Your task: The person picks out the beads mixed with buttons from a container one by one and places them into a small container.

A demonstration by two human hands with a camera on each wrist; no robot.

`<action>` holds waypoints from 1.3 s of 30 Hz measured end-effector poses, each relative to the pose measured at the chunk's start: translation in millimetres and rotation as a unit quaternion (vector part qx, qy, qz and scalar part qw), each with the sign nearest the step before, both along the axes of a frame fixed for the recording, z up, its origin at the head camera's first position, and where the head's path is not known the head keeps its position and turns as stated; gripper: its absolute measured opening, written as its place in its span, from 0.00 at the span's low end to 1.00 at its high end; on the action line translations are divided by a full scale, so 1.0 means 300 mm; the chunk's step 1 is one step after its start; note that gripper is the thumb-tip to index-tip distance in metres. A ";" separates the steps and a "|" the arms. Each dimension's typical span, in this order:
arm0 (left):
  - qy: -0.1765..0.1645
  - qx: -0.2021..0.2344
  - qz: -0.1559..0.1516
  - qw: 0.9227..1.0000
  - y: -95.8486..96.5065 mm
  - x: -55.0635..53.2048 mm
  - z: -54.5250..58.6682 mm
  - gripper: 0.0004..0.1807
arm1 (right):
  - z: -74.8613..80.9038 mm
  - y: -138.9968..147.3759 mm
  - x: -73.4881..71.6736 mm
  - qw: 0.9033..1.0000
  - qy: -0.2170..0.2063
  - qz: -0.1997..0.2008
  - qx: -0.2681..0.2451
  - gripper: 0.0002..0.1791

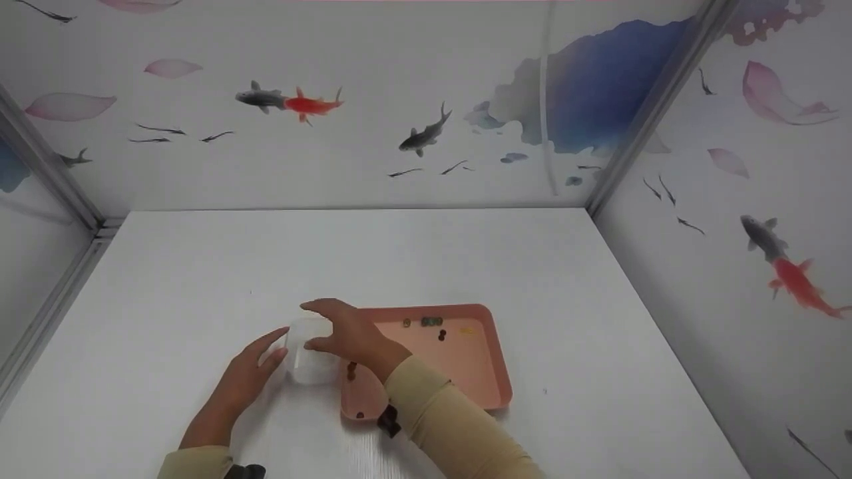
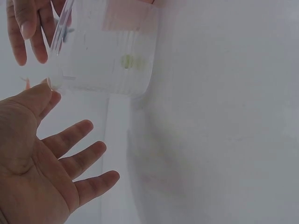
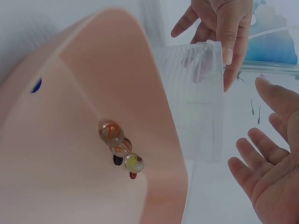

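Note:
A clear plastic container point(image 1: 313, 362) stands on the table beside the left edge of a pink tray point(image 1: 459, 372). My left hand point(image 1: 245, 379) touches the container's rim with thumb and index fingertips, its other fingers spread. Over the container hovers my right hand point(image 1: 353, 336), thumb and fingers apart, holding nothing. Glass marbles with orange swirls point(image 3: 112, 134) and one with a yellow swirl point(image 3: 134, 163) lie in the tray, next to small dark and red pieces. A yellow-green spot point(image 2: 127, 61) shows through the container's wall; whether it is inside, I cannot tell.
Along the tray's far side lie several greenish marbles point(image 1: 431, 321), dark ones point(image 1: 442, 335) and yellow ones point(image 1: 466, 330). The white table point(image 1: 572, 319) is bounded by a back wall point(image 1: 373, 166) and a right wall point(image 1: 719, 279) with painted fish.

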State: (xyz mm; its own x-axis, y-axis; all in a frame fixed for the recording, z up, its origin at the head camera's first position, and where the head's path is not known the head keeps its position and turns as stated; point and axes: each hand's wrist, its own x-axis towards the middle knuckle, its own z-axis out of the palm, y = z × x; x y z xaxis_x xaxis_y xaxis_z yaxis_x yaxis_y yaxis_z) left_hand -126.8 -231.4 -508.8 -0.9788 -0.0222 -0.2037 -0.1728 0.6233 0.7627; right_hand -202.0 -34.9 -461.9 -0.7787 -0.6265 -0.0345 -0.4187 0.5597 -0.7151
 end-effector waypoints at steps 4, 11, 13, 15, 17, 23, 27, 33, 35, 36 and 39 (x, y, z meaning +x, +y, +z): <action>-0.002 0.004 -0.001 1.000 -0.003 -0.002 0.000 0.31 | 0.011 0.009 0.003 1.000 0.003 0.005 -0.013 0.37; -0.008 0.006 0.000 1.000 -0.002 -0.003 -0.003 0.31 | 0.020 0.023 0.004 1.000 0.009 0.009 -0.022 0.39; -0.008 0.004 0.001 1.000 0.000 -0.002 -0.003 0.31 | 0.020 0.026 0.001 1.000 0.011 0.009 -0.026 0.39; -0.008 0.004 0.003 1.000 0.002 -0.001 -0.005 0.31 | 0.024 0.031 0.000 0.999 0.017 0.011 -0.028 0.40; -0.007 0.004 0.004 1.000 0.003 0.001 -0.006 0.30 | 0.026 0.034 -0.001 0.999 0.020 0.011 -0.027 0.40; -0.004 0.005 0.007 1.000 0.006 0.001 -0.007 0.30 | 0.044 0.050 0.000 1.000 0.016 0.004 -0.023 0.40; -0.004 0.005 0.005 1.000 0.008 0.001 -0.006 0.30 | 0.058 0.067 -0.001 0.999 0.034 0.004 -0.009 0.41; -0.002 0.005 0.002 1.000 0.007 0.003 -0.003 0.31 | 0.076 0.095 0.002 0.999 0.042 -0.004 -0.004 0.39; -0.002 0.002 0.000 1.000 0.006 0.004 -0.004 0.32 | 0.081 0.105 0.003 0.999 0.038 -0.007 -0.006 0.39; -0.001 0.002 0.000 1.000 0.006 0.004 -0.005 0.33 | 0.082 0.110 0.003 0.999 0.038 -0.008 -0.006 0.39; 0.006 0.001 -0.003 1.000 0.006 0.004 -0.004 0.32 | 0.081 0.126 0.000 0.999 0.043 -0.008 -0.008 0.39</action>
